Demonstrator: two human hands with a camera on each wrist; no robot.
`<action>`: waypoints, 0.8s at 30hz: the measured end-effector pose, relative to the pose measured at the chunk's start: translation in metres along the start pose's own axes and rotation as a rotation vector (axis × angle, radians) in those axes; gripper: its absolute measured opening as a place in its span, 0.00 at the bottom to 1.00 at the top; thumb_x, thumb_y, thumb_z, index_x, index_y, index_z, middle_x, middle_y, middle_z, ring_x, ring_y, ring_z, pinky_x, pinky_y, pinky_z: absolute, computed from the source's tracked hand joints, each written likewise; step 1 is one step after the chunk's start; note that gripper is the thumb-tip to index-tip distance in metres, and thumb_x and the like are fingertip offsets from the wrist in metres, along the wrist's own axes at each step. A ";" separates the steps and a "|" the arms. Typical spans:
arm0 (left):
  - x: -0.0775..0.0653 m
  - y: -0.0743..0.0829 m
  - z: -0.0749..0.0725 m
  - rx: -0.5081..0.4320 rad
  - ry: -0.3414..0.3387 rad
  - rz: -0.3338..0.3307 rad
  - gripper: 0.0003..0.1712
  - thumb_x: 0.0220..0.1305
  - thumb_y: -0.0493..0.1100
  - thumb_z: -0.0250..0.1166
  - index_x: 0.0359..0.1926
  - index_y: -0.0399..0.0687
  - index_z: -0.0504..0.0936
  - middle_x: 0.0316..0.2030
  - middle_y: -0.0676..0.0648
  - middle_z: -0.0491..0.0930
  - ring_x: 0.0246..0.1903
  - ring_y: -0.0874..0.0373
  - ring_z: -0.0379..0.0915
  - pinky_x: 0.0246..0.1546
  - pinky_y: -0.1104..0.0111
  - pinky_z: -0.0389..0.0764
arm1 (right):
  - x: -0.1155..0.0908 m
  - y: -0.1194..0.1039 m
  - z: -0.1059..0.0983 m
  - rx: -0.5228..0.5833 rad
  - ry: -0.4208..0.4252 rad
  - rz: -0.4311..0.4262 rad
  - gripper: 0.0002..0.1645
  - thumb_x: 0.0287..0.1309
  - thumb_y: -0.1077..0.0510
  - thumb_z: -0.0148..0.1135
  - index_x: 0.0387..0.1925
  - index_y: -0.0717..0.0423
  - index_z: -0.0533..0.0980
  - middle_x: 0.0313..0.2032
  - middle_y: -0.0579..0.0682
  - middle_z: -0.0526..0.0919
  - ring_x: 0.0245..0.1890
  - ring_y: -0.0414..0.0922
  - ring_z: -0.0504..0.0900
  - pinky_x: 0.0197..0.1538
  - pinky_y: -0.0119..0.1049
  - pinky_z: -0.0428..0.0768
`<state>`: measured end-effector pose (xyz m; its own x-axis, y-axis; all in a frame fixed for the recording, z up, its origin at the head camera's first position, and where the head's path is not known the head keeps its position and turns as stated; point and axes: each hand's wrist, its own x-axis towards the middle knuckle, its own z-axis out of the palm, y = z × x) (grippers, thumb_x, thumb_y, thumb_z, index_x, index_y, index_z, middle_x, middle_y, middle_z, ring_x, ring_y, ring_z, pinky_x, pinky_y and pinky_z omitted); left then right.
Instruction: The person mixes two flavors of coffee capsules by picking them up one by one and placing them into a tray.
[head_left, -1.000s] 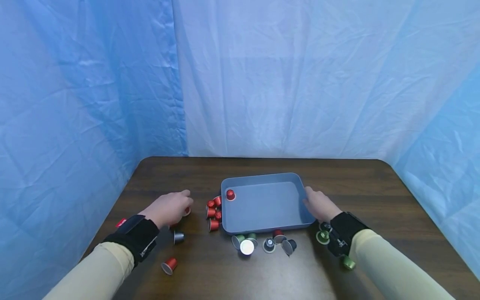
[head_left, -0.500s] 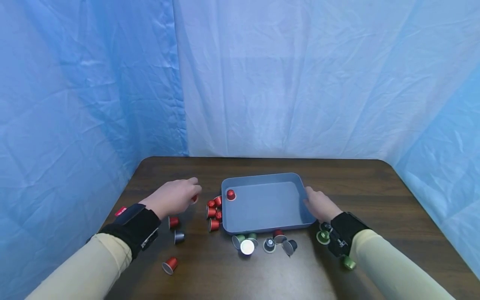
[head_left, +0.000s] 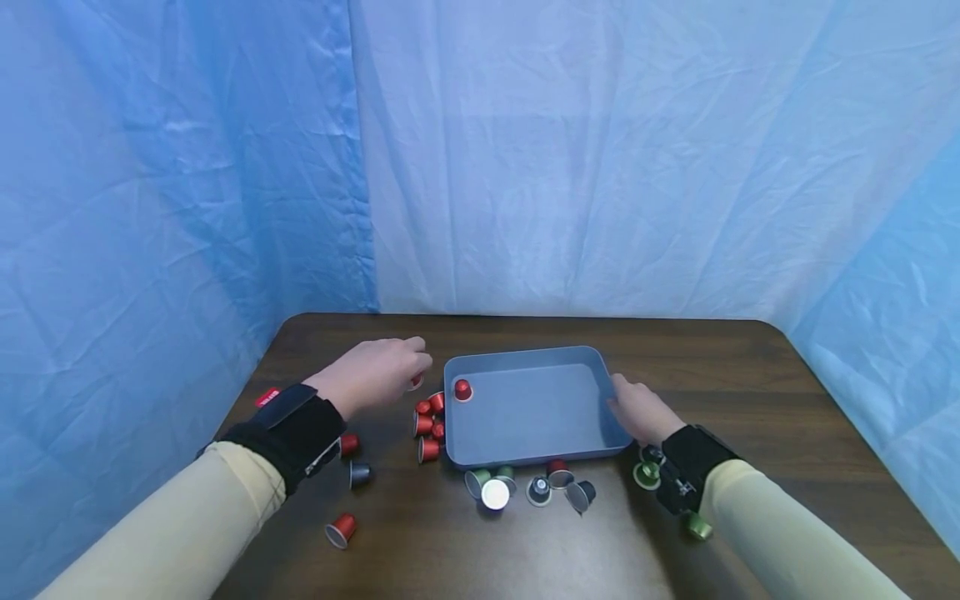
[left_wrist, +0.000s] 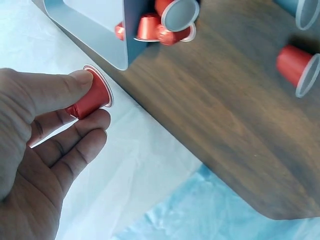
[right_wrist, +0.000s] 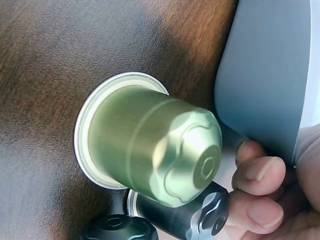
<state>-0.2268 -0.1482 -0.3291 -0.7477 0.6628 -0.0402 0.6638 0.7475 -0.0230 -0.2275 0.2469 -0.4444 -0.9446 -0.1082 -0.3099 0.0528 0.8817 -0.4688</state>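
My left hand (head_left: 378,371) pinches a red coffee capsule (left_wrist: 95,95) between thumb and fingers, its foil rim facing away from the palm. In the head view this hand is raised by the far left corner of the blue-grey tray (head_left: 540,412). One red capsule (head_left: 462,389) stands inside the tray at its left side. My right hand (head_left: 643,410) grips the tray's right wall, with its fingers curled against the outside in the right wrist view. Close beside those fingers are a green capsule (right_wrist: 155,140) and a black capsule (right_wrist: 182,212).
Several red capsules cluster against the tray's left wall, one of them a lying capsule (head_left: 428,450). Along the front wall lie green, dark and red capsules, with a white-topped one (head_left: 495,494). A dark capsule (head_left: 360,474) and a red capsule (head_left: 341,530) lie at the front left.
My left hand has moved right and away from me toward the tray's far left corner, carrying the red capsule. The right hand and the tray have stayed in place.
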 end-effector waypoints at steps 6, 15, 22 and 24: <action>0.014 0.012 -0.006 0.004 -0.017 0.020 0.09 0.59 0.38 0.77 0.39 0.51 0.85 0.30 0.53 0.74 0.30 0.59 0.73 0.36 0.69 0.81 | -0.002 0.000 0.000 0.003 -0.008 0.013 0.28 0.77 0.61 0.48 0.70 0.70 0.57 0.53 0.70 0.76 0.33 0.51 0.81 0.28 0.40 0.77; 0.033 0.024 -0.002 -0.002 -0.056 0.000 0.10 0.60 0.37 0.75 0.43 0.50 0.86 0.34 0.52 0.75 0.33 0.59 0.74 0.39 0.69 0.81 | -0.002 -0.001 -0.002 0.009 -0.014 0.015 0.27 0.77 0.61 0.47 0.70 0.70 0.57 0.52 0.69 0.76 0.33 0.51 0.81 0.28 0.40 0.77; 0.044 0.032 0.011 0.034 -0.057 0.009 0.17 0.58 0.38 0.77 0.49 0.50 0.88 0.38 0.50 0.79 0.36 0.59 0.78 0.44 0.70 0.83 | -0.004 -0.002 -0.002 0.007 -0.008 0.009 0.27 0.77 0.61 0.47 0.70 0.69 0.58 0.51 0.68 0.77 0.31 0.50 0.80 0.27 0.40 0.77; 0.046 0.033 0.016 0.049 -0.052 0.019 0.15 0.58 0.39 0.77 0.48 0.50 0.88 0.37 0.50 0.79 0.35 0.60 0.77 0.43 0.71 0.83 | -0.004 -0.002 -0.002 0.005 -0.007 0.013 0.28 0.77 0.61 0.48 0.70 0.70 0.57 0.52 0.69 0.76 0.32 0.50 0.81 0.27 0.40 0.77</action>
<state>-0.2390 -0.0932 -0.3474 -0.7341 0.6726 -0.0932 0.6787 0.7310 -0.0706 -0.2247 0.2463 -0.4409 -0.9416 -0.1001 -0.3215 0.0666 0.8806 -0.4691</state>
